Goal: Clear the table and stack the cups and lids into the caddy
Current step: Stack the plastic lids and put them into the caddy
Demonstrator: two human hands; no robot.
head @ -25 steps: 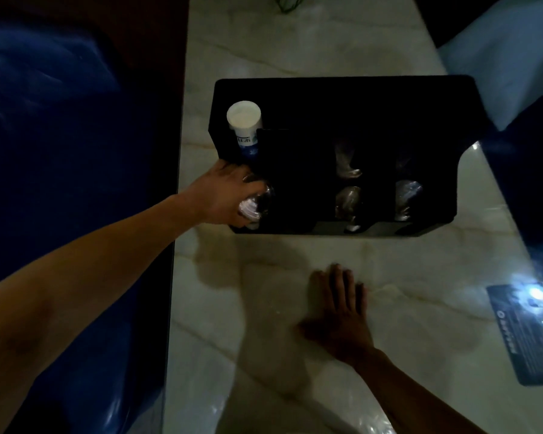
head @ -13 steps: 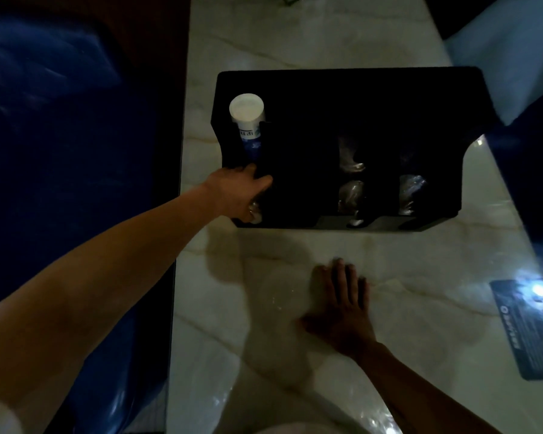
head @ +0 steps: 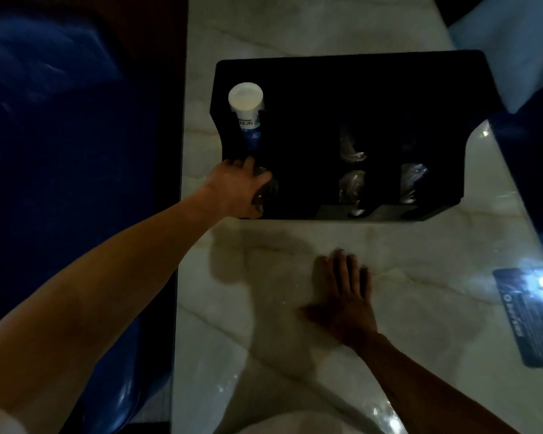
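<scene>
A black caddy [head: 373,76] stands on the marble table. In its left column sits a stack of white paper cups [head: 246,106] with blue print. My left hand [head: 234,189] is at the caddy's front left slot, fingers closed on a clear plastic lid [head: 265,194]. Clear plastic lids or cups show in the middle slots [head: 351,187] and the right slot [head: 411,181]. My right hand [head: 345,296] lies flat on the table in front of the caddy, fingers spread, holding nothing.
A dark card or booklet [head: 527,314] lies at the table's right edge under a bright glare. A blue seat [head: 60,120] runs along the left side of the table. A pale cushion [head: 514,42] is at the top right.
My left hand has pushed the clear lid deeper into the caddy's front left slot. The right hand has stayed flat on the table.
</scene>
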